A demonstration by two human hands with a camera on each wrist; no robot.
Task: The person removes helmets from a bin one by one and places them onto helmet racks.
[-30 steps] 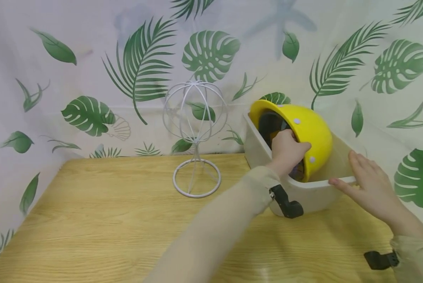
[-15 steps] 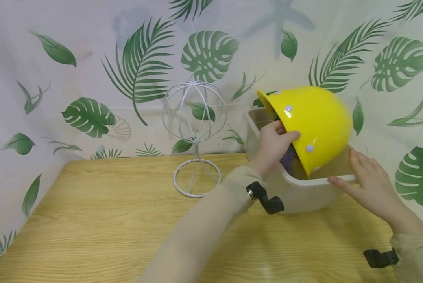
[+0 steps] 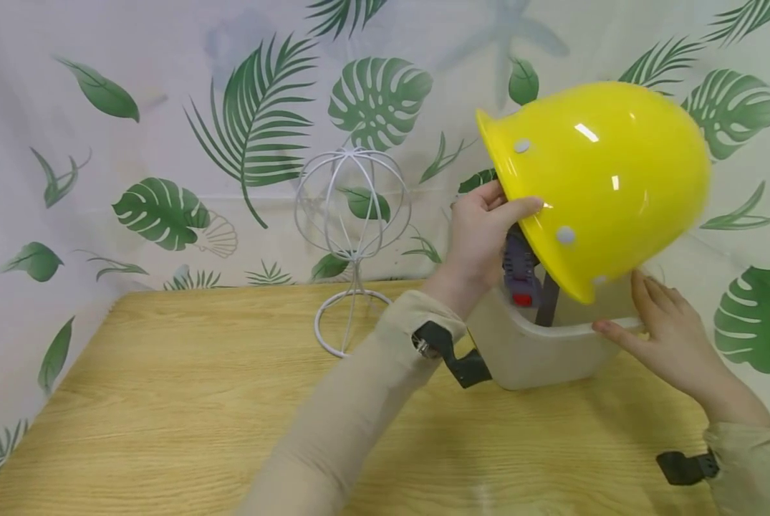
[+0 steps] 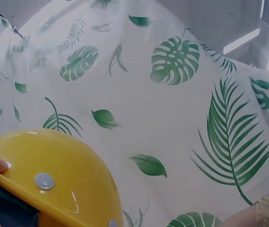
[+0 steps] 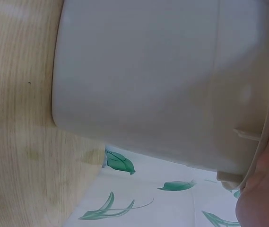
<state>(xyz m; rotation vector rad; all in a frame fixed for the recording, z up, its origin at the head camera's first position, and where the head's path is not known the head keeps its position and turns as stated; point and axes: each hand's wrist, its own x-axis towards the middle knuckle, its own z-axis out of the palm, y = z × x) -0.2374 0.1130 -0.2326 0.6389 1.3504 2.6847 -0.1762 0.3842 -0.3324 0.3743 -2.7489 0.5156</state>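
Observation:
My left hand (image 3: 478, 233) grips a yellow hard hat (image 3: 610, 172) by its brim, thumb on the outer shell and fingers inside. Tilted on its side, the hat hangs above a whitish plastic bin (image 3: 555, 358), its opening towards the left. A dark adjuster with a red button (image 3: 522, 279) and a dark strap (image 3: 548, 301) show below the brim. My right hand (image 3: 671, 344) rests on the bin's right front corner, fingers fairly straight along the rim. The right wrist view is mostly bin wall (image 5: 158, 85); in the left wrist view the hat (image 4: 63, 175) shows lower left.
A white wire stand (image 3: 354, 251) with a round cage top stands left of the bin, near the back edge of the wooden table (image 3: 185, 401). Behind it hangs a leaf-printed sheet (image 3: 262, 93). A dark wrist mount (image 3: 452, 355) sits on my left wrist.
My left hand has lifted the hard hat up out of the bin, tipping its crown to the right. The right hand has stayed on the bin's rim.

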